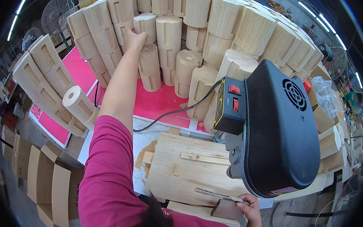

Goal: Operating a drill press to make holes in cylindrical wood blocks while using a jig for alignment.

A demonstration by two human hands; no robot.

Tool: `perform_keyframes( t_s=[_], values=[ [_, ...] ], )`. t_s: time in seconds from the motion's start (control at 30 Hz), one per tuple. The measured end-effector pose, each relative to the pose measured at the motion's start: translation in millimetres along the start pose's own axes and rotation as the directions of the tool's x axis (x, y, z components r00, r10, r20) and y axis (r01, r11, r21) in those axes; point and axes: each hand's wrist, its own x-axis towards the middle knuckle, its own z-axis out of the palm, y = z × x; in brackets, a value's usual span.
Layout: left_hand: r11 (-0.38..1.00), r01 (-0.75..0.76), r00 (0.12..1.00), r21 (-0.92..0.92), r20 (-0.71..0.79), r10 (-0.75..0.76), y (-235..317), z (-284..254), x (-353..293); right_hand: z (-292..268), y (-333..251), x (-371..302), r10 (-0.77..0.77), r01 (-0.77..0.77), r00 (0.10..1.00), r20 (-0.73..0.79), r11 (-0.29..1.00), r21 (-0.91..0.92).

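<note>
Your left hand (134, 39) touches a wooden cylinder (148, 26) in the far rows, left of centre; hidden fingertips mean I can't tell whether they grip it. Near right, your right hand (251, 209) has its fingers closed on a brown block (226, 209). A sideways knock could topple neighbouring cylinders (168, 33); one dropped short could snag the cable (169, 115) beside the black machine (282, 132).

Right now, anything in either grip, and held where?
Right grip: brown block and thin strip, by their right ends. Left grip: at a wooden cylinder; hold unclear.
</note>
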Motion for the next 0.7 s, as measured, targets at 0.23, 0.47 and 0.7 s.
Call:
perform_keyframes(
  t_s=[0.23,0.47,0.7],
  values=[
    [0.976,-0.109,0.992,0.19,-0.035,0.118,10,-10,-6,-3,10,-1,-0.008,0.008,0.999,-0.034,1.0,0.012],
    [0.731,-0.349,0.917,0.586,0.373,0.14,50,-31,9,-3,8,-1,-0.021,0.021,1.0,-0.018,1.0,0.012],
    [0.932,-0.031,0.973,0.361,0.225,-0.055,52,-6,-1,0,2,-1,0.015,-0.015,1.0,-0.018,1.0,-0.004]
  ],
)
